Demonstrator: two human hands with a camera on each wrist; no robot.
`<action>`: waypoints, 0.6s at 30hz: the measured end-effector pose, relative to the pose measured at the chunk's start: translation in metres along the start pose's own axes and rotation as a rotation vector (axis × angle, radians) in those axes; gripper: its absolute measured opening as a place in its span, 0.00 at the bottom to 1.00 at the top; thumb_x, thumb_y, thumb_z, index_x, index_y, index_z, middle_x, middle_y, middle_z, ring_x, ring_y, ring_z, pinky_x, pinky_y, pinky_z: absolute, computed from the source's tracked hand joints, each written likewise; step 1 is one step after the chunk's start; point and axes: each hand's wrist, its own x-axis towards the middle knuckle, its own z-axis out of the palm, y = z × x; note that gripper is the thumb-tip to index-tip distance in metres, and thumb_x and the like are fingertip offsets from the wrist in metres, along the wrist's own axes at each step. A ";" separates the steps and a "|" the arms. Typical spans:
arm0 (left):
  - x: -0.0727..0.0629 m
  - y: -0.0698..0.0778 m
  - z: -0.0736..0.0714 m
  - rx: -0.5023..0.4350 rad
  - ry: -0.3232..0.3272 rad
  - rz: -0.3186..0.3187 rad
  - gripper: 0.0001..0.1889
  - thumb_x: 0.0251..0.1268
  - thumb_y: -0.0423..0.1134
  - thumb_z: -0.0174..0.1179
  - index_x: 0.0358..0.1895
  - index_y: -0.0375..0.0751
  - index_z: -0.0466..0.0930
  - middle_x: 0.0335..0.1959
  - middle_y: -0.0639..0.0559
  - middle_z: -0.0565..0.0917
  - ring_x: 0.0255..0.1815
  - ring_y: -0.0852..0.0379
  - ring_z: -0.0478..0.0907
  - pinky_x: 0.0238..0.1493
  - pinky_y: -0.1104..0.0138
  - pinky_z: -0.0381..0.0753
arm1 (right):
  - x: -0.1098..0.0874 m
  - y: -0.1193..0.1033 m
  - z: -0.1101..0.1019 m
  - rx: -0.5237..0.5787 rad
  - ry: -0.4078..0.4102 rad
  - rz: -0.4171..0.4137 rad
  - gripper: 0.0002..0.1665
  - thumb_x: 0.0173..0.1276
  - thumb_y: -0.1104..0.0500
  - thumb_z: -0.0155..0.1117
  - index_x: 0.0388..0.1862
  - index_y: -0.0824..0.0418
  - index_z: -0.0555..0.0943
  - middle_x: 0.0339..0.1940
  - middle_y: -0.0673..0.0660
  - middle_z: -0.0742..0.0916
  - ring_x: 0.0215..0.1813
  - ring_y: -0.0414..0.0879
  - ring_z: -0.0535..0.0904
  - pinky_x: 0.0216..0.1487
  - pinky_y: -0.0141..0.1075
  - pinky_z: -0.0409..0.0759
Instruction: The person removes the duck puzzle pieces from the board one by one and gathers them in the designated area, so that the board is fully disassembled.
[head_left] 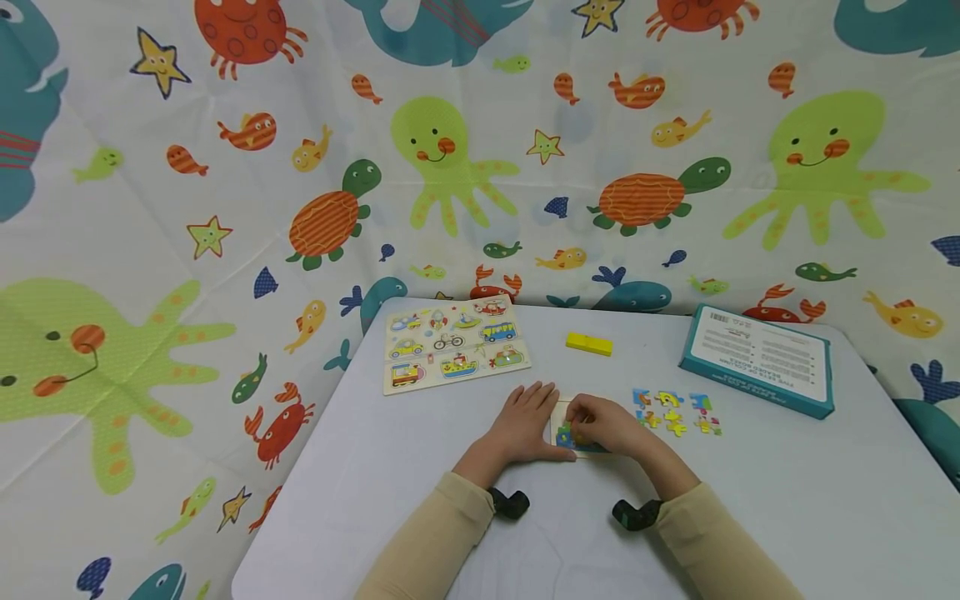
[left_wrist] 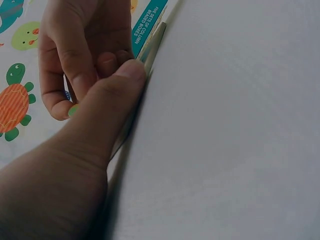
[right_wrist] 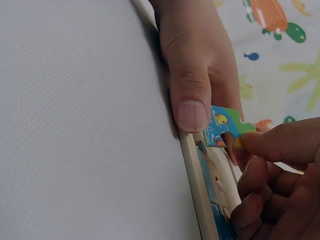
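A small wooden puzzle board (head_left: 556,416) lies on the table between the two hands. My left hand (head_left: 522,427) rests at its left side, fingers straight, the thumb along the near edge. In the right wrist view, a blue-and-green puzzle piece (right_wrist: 220,123) with a small yellow fish on it is pinched by my right hand (right_wrist: 280,175) between thumb and finger. This piece is tilted above the board frame, right by the left thumb. Blue picture pieces show inside the frame. To the right lie several loose jigsaw pieces (head_left: 674,423).
At the back left lies a wooden board with vehicle pictures (head_left: 456,346). A yellow block (head_left: 588,343) sits beyond the hands, and a teal box (head_left: 757,358) lies at the back right. Behind the white table (head_left: 360,500) hangs a sea-animal curtain (head_left: 525,108).
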 end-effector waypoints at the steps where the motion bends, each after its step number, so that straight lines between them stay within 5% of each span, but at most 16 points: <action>1: 0.000 0.000 0.000 0.001 0.000 0.000 0.61 0.46 0.85 0.48 0.79 0.47 0.52 0.81 0.53 0.54 0.82 0.52 0.47 0.80 0.50 0.49 | 0.000 0.001 0.000 0.007 0.002 -0.001 0.05 0.69 0.62 0.62 0.42 0.53 0.78 0.36 0.50 0.82 0.39 0.45 0.75 0.40 0.37 0.76; 18: 0.000 0.002 -0.002 -0.004 -0.004 -0.017 0.62 0.45 0.86 0.49 0.79 0.48 0.51 0.81 0.54 0.54 0.82 0.52 0.47 0.80 0.51 0.48 | -0.019 0.020 -0.040 0.010 0.045 0.052 0.07 0.72 0.53 0.62 0.45 0.52 0.78 0.40 0.53 0.82 0.42 0.47 0.75 0.39 0.36 0.76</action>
